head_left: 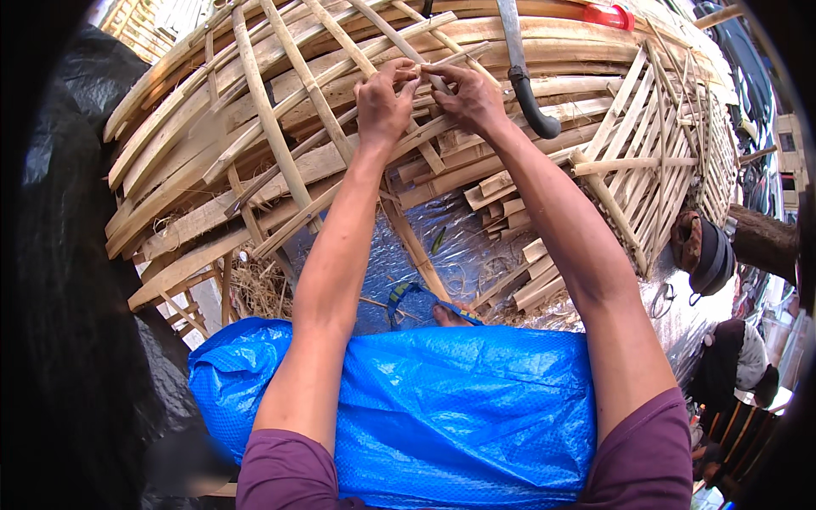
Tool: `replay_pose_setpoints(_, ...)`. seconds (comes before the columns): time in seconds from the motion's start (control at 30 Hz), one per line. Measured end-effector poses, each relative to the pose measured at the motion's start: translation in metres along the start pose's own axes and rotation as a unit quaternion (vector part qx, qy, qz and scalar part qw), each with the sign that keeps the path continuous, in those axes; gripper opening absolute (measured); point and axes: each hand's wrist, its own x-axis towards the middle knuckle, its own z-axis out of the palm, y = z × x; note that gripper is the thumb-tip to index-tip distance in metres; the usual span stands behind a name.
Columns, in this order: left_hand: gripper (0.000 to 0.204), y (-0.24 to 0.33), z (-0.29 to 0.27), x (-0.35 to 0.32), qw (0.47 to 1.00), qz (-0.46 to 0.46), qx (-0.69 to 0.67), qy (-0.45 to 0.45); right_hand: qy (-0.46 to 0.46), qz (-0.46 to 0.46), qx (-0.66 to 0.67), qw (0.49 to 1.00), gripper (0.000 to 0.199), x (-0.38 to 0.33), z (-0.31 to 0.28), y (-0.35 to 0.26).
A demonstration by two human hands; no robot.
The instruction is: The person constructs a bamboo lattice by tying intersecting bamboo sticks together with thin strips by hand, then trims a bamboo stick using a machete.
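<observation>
At the far middle, my left hand (387,104) and right hand (469,98) pinch the wooden strips (398,38), left of the knife (515,59), whose blade could cut me if my right hand slipped sideways.

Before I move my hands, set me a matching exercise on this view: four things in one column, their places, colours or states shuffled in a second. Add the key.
Column one
1. Left hand and right hand
2. Plastic sheet
3. Red plastic object
4. Long-bladed tool

Column two
A. fitted with a curved black handle
B. close together over the wood strips
C. near the picture's top edge, right of the tool
D. blue, spread across the person's lap

Right pairs: 1-B, 2-D, 3-C, 4-A.
</observation>
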Motion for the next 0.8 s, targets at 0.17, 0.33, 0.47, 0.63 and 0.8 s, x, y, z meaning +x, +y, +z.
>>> replay_pose_setpoints(0.17, 0.013, -0.005, 0.004, 0.004, 1.000, 0.001, -0.024, 0.002, 0.051, -0.051, -0.005, 0.997, 0.042, 0.000, 0.002, 0.004)
replay_pose_setpoints(0.33, 0.013, -0.007, 0.003, -0.002, 0.992, 0.032, 0.125, 0.013, -0.002, 0.000, 0.010, 1.000, 0.040, -0.002, -0.003, -0.004)
replay_pose_setpoints(0.47, 0.014, -0.002, 0.005, 0.000, 0.976, 0.033, 0.211, 0.033, 0.012, -0.009, 0.004, 1.000, 0.039, -0.002, -0.002, 0.000)
replay_pose_setpoints(0.63, 0.022, -0.009, 0.001, 0.005, 0.972, 0.008, 0.231, 0.034, 0.018, -0.019, 0.002, 1.000, 0.036, -0.002, -0.001, -0.001)
replay_pose_setpoints(0.8, 0.031, -0.001, -0.008, 0.019, 0.965, -0.078, 0.225, -0.112, -0.005, 0.012, -0.010, 1.000, 0.036, -0.001, -0.002, 0.000)
